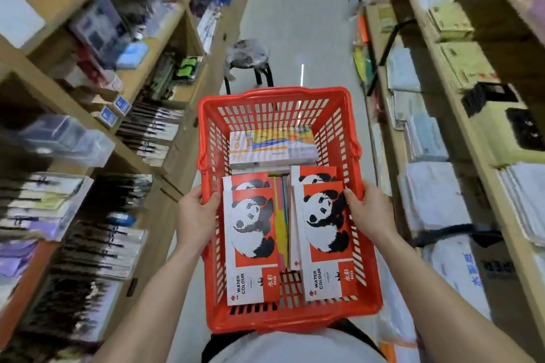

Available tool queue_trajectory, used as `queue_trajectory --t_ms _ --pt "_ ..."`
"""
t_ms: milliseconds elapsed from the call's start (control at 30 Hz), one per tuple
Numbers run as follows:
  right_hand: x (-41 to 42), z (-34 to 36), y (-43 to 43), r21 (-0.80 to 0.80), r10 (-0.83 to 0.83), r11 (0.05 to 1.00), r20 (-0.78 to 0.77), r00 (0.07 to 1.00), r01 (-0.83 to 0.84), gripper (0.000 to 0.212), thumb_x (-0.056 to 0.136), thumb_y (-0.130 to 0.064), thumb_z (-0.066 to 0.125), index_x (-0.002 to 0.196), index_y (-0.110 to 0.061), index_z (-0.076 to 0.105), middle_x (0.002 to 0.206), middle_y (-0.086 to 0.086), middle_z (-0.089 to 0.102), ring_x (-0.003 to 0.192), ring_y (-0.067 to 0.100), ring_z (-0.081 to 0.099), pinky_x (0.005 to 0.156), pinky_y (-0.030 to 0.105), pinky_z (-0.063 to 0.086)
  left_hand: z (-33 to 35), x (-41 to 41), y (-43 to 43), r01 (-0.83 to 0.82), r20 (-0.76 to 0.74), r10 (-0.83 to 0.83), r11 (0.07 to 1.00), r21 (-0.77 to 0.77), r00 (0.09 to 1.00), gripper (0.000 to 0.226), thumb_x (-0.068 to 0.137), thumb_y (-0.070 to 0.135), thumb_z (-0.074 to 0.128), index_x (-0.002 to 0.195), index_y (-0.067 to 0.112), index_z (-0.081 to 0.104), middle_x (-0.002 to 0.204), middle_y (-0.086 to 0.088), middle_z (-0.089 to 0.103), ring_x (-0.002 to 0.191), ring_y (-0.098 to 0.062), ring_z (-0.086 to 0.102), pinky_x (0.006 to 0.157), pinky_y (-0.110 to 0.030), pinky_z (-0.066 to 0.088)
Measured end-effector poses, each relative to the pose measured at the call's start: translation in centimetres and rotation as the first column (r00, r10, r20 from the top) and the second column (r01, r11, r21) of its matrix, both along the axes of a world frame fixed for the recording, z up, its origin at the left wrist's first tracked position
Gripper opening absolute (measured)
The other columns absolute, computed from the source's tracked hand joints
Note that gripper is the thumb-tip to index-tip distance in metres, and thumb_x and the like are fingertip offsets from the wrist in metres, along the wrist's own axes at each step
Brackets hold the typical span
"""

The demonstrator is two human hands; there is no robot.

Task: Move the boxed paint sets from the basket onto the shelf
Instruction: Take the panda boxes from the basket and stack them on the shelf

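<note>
Between two rows of stocked shelving, the person is carrying the red basket (pixel 277 100) at waist height, and every boxed paint set is sitting inside it, none on a shelf yet. The left hand (pixel 196 216) is gripping the basket's left rim, thumb hooked over the edge; the right hand (pixel 370 212) is doing the same on the right rim. Both sets of fingers are curled tight on plastic, not on a box.

Now the key geometry: the two front panda boxes are lying flat, side by side, long axes running away from the body. The left panda box (pixel 252 244) is lying just inboard of the left thumb; the right panda box (pixel 326 240) is touching or nearly touching the right thumb. More panda boxes are peeking out behind them, and a striped box (pixel 272 146) is lying crosswise at the far end.

My read: either hand is equally near a box, but one must be releasing the rim first, and the left shelving (pixel 141 156) looks closer.
</note>
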State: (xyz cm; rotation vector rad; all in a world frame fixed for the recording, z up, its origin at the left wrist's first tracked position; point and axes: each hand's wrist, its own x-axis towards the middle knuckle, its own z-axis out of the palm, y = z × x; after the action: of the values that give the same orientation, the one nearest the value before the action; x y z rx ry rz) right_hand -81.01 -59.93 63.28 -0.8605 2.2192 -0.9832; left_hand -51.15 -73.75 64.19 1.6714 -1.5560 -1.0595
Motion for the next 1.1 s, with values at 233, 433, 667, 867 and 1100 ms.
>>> queue_trajectory --t_ms 233,433,667,867,1100 --pt "-9.4 1.5 -20.9 -0.018 0.051 0.998 -0.043 0.998 -0.052 0.023 0.103 -0.025 0.057 0.121 -0.015 0.069 0.102 -0.001 0.074 0.096 0.024 0.071 0.08 0.037 0.055 0.8 -8.8 -19.0 -0.04 -0.033 0.039 0.999 -0.031 0.999 0.023 0.095 0.025 0.068 0.072 0.03 0.069 0.065 0.03 0.071 0.053 0.008 0.066 0.043 -0.011 0.043" --pt "-14.7 0.7 -39.2 -0.007 0.035 0.999 -0.034 0.999 -0.036 0.021 0.104 -0.027 0.057 0.119 -0.016 0.068 0.1 -0.003 0.072 0.094 0.023 0.071 0.082 0.037 0.057 -0.3 -14.5 -37.8 -0.018 -0.082 0.018 1.0 0.005 0.996 0.019 0.097 0.028 0.067 0.078 0.03 0.07 0.064 0.027 0.073 0.051 0.005 0.069 0.037 -0.008 0.041" --pt "-20.0 1.4 -59.3 0.004 0.004 1.0 -0.037 0.999 -0.004 0.011 0.103 -0.025 0.059 0.106 -0.022 0.068 0.092 -0.004 0.073 0.089 0.024 0.073 0.078 0.039 0.058 1.0 -19.7 -58.6 -0.007 -0.01 0.008 0.999 0.039 1.0 0.013 0.097 0.034 0.067 0.085 0.03 0.07 0.067 0.028 0.073 0.051 -0.002 0.071 0.038 -0.019 0.049" --pt "-24.9 -1.6 -76.1 -0.007 0.004 1.0 -0.022 1.0 -0.004 0.006 0.101 -0.025 0.06 0.099 -0.029 0.065 0.083 -0.012 0.069 0.077 0.016 0.067 0.065 0.029 0.048 -1.0 -24.7 -75.5 -0.012 0.038 0.011 1.0 0.028 0.999 0.011 0.095 0.036 0.068 0.086 0.032 0.072 0.069 0.022 0.075 0.057 -0.008 0.073 0.049 -0.028 0.054" --pt "-30.8 -8.1 -95.2 0.051 -0.007 0.999 0.072 0.997 0.003 0.012 0.102 -0.025 0.059 0.098 -0.018 0.068 0.089 0.001 0.075 0.077 0.016 0.069 0.062 0.03 0.048 -6.7 -30.8 -94.3 -0.03 0.108 0.023 0.997 0.068 0.994 0.015 0.094 0.022 0.07 0.082 0.03 0.072 0.069 0.007 0.075 0.057 -0.005 0.068 0.052 -0.028 0.052"
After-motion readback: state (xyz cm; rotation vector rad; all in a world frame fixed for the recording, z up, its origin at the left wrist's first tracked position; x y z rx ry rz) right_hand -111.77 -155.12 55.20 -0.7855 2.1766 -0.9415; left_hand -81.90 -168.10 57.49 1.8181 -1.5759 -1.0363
